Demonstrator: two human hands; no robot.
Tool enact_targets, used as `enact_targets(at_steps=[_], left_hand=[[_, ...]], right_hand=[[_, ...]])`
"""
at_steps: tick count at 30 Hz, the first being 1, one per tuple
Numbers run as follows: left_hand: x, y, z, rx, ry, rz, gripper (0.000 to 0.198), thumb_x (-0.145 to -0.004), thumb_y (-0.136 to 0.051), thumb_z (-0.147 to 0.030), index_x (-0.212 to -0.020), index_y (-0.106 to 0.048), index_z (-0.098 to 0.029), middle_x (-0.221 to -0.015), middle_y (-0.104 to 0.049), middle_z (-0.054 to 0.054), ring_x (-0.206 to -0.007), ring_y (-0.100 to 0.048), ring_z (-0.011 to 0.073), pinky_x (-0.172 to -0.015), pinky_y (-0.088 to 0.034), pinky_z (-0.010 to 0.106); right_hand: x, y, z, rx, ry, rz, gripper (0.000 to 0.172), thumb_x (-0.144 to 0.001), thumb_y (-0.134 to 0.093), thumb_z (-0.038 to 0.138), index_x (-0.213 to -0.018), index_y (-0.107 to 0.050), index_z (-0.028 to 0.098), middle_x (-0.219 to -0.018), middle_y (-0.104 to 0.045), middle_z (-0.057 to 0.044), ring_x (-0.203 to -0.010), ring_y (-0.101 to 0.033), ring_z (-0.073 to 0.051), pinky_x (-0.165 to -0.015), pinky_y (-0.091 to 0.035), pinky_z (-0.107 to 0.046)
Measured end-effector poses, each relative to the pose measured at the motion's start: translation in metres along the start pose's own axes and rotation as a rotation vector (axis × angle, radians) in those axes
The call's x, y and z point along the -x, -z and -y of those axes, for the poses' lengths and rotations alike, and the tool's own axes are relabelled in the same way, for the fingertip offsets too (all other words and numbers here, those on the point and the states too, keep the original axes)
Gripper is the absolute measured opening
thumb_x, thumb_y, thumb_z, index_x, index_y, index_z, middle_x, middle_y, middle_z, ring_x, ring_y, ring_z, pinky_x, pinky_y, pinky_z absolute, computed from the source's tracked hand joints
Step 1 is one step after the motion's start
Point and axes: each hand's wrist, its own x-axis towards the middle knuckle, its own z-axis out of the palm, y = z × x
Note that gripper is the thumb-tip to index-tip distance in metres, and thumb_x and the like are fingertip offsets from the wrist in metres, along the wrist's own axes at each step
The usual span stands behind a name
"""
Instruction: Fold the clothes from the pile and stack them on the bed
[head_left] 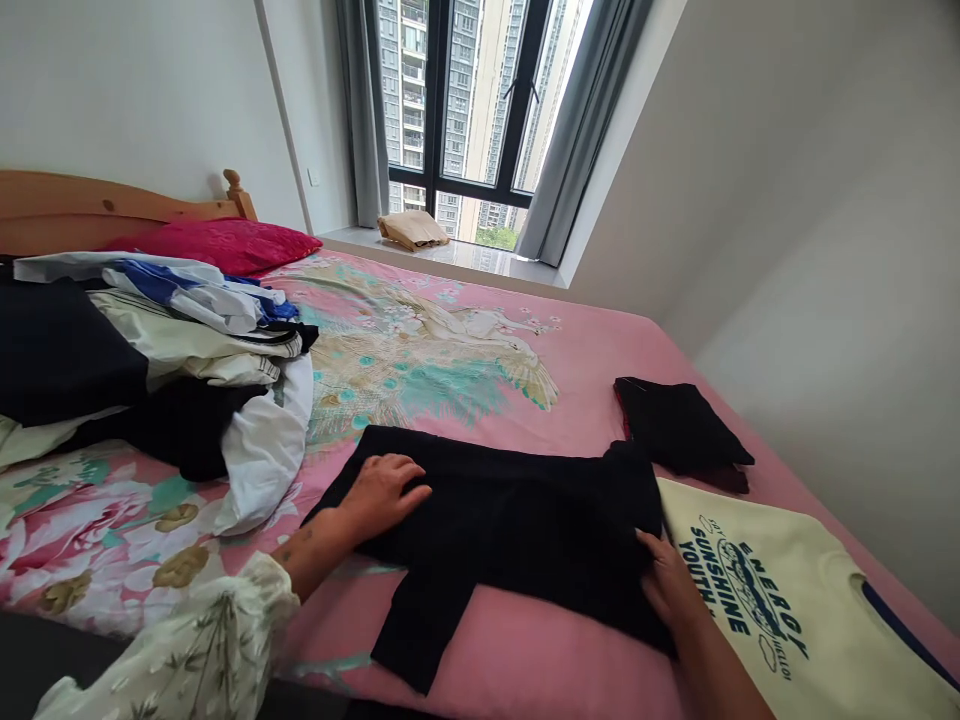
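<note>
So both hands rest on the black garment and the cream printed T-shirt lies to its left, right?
No. In the head view the left hand and right hand rest on the black garment, but the cream printed T-shirt lies to its right.

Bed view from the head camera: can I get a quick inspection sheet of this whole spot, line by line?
Surface: bed with a pink floral sheet, bird print in the middle.
Things in hand: black garment spread flat, one sleeve pointing toward the near edge.
Clutter: pile of clothes at left; folded black item and cream printed T-shirt at right.
Hands: left hand flat, palm down on the garment; right hand at its right edge, grip unclear.
Cables: nothing seen.
Surroundings: red pillow, wooden headboard, window with grey curtains, tan bundle on the sill.
</note>
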Motion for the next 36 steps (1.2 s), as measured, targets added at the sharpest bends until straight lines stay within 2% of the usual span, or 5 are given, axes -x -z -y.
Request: enact_targets(at_steps=[9,13,18,26,36], left_hand=[[0.061,-0.026,-0.103,-0.043,-0.033,0.133,0.053,-0.064,-0.057,-0.017,-0.116,-0.054,-0.022,-0.12,-0.059,0.012,-0.111,-0.052,0.031,-0.096,-0.033,0.049],[0.031,0.008,-0.075,-0.055,0.082,0.302,0.048,-0.064,-0.044,-0.006,-0.106,-0.06,-0.024,-0.095,-0.07,0.007,-0.088,-0.064,0.026,-0.073,-0.045,0.038],[-0.01,0.043,-0.025,-0.223,0.205,0.121,0.038,-0.077,-0.041,-0.011,-0.107,-0.062,-0.021,-0.101,-0.068,0.011,-0.094,-0.063,0.0281,-0.078,-0.046,0.041],[0.038,-0.021,-0.017,-0.168,-0.221,0.011,0.042,-0.089,-0.041,-0.034,-0.131,-0.049,-0.033,-0.145,-0.042,0.004,-0.135,-0.033,0.0261,-0.11,-0.022,0.049],[0.029,-0.009,0.006,-0.212,0.254,-0.063,0.04,-0.087,-0.044,-0.038,-0.122,-0.058,-0.023,-0.128,-0.057,0.012,-0.121,-0.048,0.0284,-0.098,-0.037,0.047]], right_hand=[[0.003,-0.004,0.001,0.004,0.04,0.021,0.023,-0.061,-0.076,0.023,-0.08,-0.063,0.023,-0.082,-0.072,0.002,-0.088,-0.068,-0.022,-0.081,-0.059,-0.034],[0.005,-0.005,0.002,-0.008,0.034,0.031,0.025,-0.062,-0.075,0.023,-0.083,-0.063,0.023,-0.087,-0.072,0.001,-0.088,-0.068,-0.023,-0.081,-0.059,-0.035],[0.006,-0.006,0.003,-0.017,0.051,0.05,0.026,-0.063,-0.074,0.023,-0.087,-0.063,0.022,-0.086,-0.071,-0.001,-0.09,-0.068,-0.024,-0.083,-0.058,-0.037],[0.004,-0.003,0.002,-0.053,0.029,0.034,0.028,-0.062,-0.076,0.021,-0.087,-0.063,0.022,-0.089,-0.071,-0.001,-0.09,-0.067,-0.023,-0.086,-0.056,-0.036],[0.005,-0.003,0.003,-0.025,0.022,0.04,0.024,-0.063,-0.076,0.023,-0.084,-0.065,0.023,-0.093,-0.071,-0.002,-0.089,-0.067,-0.023,-0.086,-0.056,-0.036]])
